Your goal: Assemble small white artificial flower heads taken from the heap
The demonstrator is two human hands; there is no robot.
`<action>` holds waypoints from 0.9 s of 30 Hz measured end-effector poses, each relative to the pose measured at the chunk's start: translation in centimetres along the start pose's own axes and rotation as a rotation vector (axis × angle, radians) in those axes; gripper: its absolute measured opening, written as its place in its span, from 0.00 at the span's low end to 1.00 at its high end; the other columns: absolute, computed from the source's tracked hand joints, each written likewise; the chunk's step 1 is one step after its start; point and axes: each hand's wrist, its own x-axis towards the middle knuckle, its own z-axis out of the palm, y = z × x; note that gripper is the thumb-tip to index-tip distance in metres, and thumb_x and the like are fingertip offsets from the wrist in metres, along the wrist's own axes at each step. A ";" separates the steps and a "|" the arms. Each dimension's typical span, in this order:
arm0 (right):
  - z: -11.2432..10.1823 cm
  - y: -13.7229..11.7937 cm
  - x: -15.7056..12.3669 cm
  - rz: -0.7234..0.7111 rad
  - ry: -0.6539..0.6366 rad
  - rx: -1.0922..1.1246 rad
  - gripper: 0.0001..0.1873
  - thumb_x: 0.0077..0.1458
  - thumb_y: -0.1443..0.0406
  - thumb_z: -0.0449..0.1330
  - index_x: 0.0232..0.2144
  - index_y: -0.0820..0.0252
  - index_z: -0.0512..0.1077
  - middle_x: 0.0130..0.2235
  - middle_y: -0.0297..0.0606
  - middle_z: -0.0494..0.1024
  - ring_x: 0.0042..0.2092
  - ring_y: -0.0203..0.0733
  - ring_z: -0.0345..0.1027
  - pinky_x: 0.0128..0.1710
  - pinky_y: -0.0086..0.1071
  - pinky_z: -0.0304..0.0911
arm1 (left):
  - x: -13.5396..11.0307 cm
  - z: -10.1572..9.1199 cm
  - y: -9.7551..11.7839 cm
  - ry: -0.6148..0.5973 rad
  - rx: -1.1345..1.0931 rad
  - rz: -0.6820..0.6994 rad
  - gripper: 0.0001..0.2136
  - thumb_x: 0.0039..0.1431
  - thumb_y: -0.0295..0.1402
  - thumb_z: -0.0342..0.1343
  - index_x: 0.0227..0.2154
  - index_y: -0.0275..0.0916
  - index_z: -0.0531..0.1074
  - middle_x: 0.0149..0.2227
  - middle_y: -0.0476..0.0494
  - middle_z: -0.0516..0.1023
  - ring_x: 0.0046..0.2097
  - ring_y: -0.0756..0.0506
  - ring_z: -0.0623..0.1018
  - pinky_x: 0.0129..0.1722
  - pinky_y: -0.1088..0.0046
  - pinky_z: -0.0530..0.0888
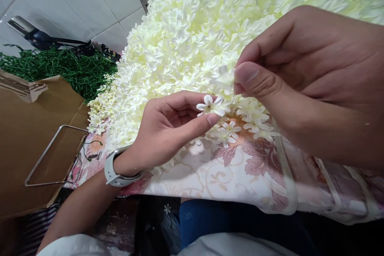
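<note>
The pile of blossoms is the largest item: a dense, high mound, bright white shading to pale yellow-green, backed by a tiled wall. It covers most of the table, which carries a white cloth patterned with purplish-brown leaves and scrolls. The cardboard, brown and fitted with a bent metal wire, stands at the left edge. The green strands form a tangled heap behind it, against the pile.

The right hand is raised over the right front of the pile. Its grip is a pinch, thumb tip against finger. A blurred blossom meets the fingertips and appears held; blur hides the exact contact.

The left hand is over the front edge of the pile, palm turned inward, with a pale watch at the wrist. Its grip is closed, thumb and index finger on the white blossom.

The white blossom is located just below and left of the right fingertips. Its petals are narrow, rounded at the tips and spread around a small dark centre. Further petals overlap at its right side; the number of layers cannot be determined.
</note>
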 end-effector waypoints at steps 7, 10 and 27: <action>0.0 -0.1 0.0 -0.044 0.020 -0.002 0.08 0.63 0.64 0.63 0.37 0.49 0.65 0.40 0.35 0.74 0.41 0.43 0.71 0.38 0.41 0.65 | 0.1 -0.2 -0.1 0.037 0.070 0.010 0.14 0.45 0.22 0.76 0.36 0.40 0.86 0.29 0.51 0.84 0.27 0.54 0.78 0.27 0.82 0.79; 0.0 -0.1 -0.3 -0.145 -0.037 -0.065 0.04 0.64 0.65 0.60 0.36 0.50 0.67 0.38 0.34 0.74 0.39 0.42 0.70 0.38 0.40 0.64 | 0.1 -0.1 -0.1 0.016 0.049 0.014 0.14 0.46 0.20 0.75 0.35 0.41 0.86 0.27 0.52 0.83 0.27 0.55 0.78 0.27 0.83 0.78; -0.3 0.6 0.1 -0.437 -0.144 -0.170 0.08 0.67 0.64 0.60 0.40 0.60 0.79 0.38 0.43 0.74 0.36 0.40 0.69 0.32 0.37 0.64 | 0.5 -0.5 -0.5 0.012 0.010 0.067 0.12 0.48 0.23 0.75 0.36 0.41 0.85 0.33 0.51 0.85 0.30 0.54 0.78 0.32 0.82 0.79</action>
